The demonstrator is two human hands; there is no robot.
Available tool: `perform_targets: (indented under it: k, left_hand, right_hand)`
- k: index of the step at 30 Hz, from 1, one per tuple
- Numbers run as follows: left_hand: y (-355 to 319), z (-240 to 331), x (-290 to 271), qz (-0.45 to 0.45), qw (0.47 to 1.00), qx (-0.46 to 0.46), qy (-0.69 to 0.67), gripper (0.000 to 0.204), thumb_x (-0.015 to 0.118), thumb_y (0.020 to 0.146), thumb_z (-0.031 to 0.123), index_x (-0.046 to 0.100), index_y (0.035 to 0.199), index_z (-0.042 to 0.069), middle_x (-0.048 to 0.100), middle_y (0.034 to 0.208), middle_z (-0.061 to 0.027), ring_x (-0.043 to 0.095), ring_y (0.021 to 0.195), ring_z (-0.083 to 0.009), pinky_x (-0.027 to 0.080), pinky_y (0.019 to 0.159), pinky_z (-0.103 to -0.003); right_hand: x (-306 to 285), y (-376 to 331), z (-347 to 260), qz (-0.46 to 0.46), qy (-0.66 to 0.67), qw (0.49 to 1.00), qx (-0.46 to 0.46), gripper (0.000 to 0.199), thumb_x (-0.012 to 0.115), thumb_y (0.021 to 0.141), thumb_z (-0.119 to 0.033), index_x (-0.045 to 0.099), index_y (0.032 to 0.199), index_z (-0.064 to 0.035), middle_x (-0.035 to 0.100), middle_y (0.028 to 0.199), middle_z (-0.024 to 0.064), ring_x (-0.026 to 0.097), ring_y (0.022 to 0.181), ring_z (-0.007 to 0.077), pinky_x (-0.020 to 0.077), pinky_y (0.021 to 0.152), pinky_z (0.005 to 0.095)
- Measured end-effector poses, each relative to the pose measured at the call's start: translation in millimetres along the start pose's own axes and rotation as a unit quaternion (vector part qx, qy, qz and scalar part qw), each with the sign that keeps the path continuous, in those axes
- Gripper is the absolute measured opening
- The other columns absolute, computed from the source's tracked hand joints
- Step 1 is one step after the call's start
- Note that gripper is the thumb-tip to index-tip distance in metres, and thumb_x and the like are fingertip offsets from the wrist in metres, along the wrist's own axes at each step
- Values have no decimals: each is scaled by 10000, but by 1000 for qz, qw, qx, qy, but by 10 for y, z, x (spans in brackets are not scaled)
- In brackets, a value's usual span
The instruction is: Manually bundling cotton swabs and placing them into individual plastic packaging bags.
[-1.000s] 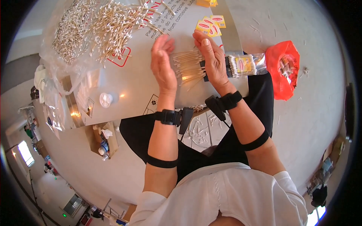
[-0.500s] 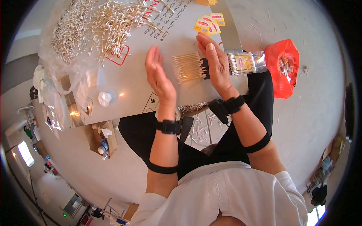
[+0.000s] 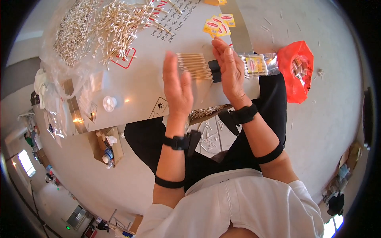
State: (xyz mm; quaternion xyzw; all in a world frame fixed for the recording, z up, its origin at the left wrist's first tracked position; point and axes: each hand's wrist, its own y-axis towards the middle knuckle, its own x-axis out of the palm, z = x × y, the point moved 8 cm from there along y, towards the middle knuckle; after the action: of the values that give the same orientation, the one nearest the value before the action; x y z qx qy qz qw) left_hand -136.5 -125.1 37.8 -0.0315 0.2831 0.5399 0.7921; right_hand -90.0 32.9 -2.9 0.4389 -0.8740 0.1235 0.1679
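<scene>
A flat layer of wooden-stick cotton swabs [image 3: 193, 66] lies side by side on the table between my hands. Along its left ends stands my left hand [image 3: 176, 84], on edge with fingers stretched and thumb apart. My right hand [image 3: 231, 73] is open too, a little to the right of the layer, fingers pointing away from me. Between the layer and my right hand lies a black strip [image 3: 214, 71]. Just right of that hand rests a clear bag of cotton swabs with a yellow card [image 3: 256, 65]. Neither hand grips anything.
A big heap of loose cotton swabs [image 3: 115, 33] and a plastic bag full of them [image 3: 75, 35] fill the far left. Yellow cards [image 3: 217, 25] lie at the far edge. A small white cup [image 3: 110, 104] stands left; a red bag [image 3: 293, 75] sits right of the table.
My left hand has moved right and nearer, up against the swab layer. The layer looks more even and sits slightly farther left. My right hand has shifted slightly.
</scene>
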Motion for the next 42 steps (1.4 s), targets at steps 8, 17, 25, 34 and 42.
perform_targets:
  k: [8, 17, 25, 34, 42]
  left_hand:
    - [-318, 245, 95, -65, 949, 103, 290, 375, 724, 695, 111, 576, 1036, 63, 523, 1099, -83, 457, 1074, -305, 341, 922, -457]
    - [-66, 128, 323, -184, 921, 75, 335, 824, 659, 783, 402, 289, 1416, 27, 223, 1513, -141, 178, 1409, -301, 135, 1119, -526]
    - [-261, 104, 396, -204, 911, 29, 356, 881, 640, 783, 458, 251, 1428, 2, 186, 1520, -170, 148, 1419, -299, 106, 1119, -544]
    - [-159, -46, 124, -11, 993, -1, 120, 738, 431, 945, 447, 171, 1446, -27, 144, 1514, -227, 132, 1416, -332, 116, 1134, -481]
    - [66, -252, 111, 103, 959, -81, -252, 697, 335, 991, 446, 165, 1432, -66, 212, 1488, -200, 225, 1385, -285, 173, 1140, -399]
  right_hand:
    - [-120, -104, -86, 16, -21, 1000, 1, 434, 389, 1010, -279, 501, 1235, 76, 461, 1343, 168, 445, 1251, 225, 334, 1087, 349]
    - [-66, -273, -64, 35, -15, 999, -18, 372, 446, 996, -250, 540, 1205, 42, 494, 1319, 134, 470, 1211, 193, 363, 1051, 320]
    - [-12, -305, -59, 28, -24, 999, -14, 408, 433, 998, -276, 525, 1225, 51, 461, 1353, 147, 442, 1253, 212, 336, 1079, 341]
    - [29, -307, -25, 15, -11, 1000, -22, 452, 385, 1010, -284, 448, 1306, 52, 387, 1415, 142, 370, 1310, 204, 285, 1108, 338]
    - [162, -194, -13, 9, -72, 995, -70, 463, 380, 1011, -304, 461, 1301, 48, 395, 1414, 122, 394, 1284, 188, 312, 1086, 316]
